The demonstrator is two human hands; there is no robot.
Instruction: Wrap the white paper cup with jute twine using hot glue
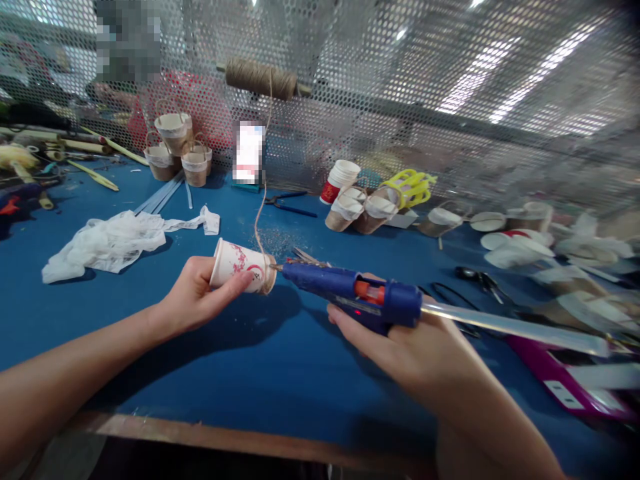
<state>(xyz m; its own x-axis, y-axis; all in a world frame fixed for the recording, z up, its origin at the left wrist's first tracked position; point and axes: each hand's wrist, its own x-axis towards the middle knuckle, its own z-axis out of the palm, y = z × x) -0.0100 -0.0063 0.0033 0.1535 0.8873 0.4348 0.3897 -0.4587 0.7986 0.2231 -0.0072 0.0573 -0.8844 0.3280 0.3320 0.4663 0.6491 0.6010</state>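
L hand (193,293) is pinching a printed paper cup (230,265) btwn thumb & fingers, the latter mostly hidden behind; cup is lying sideways in mid-air over the front-ctr of the blue table (200,387), base facing R. R hand (400,347) is wrapping round a blue glue gun (325,285), its nozzle pointing at the cup's base edge; can't tell if touching. A clear glue stick (500,325) is protruding from the gun's rear. Twine (257,223) is running from the base end up to a spool (260,78) on the mesh panel (350,80). Further out: white lace (113,243) is lying L, pliers (295,210) are resting behind the cup, stacked cups (341,179) are standing R of them, w/ a yellow item (410,189) nearby.
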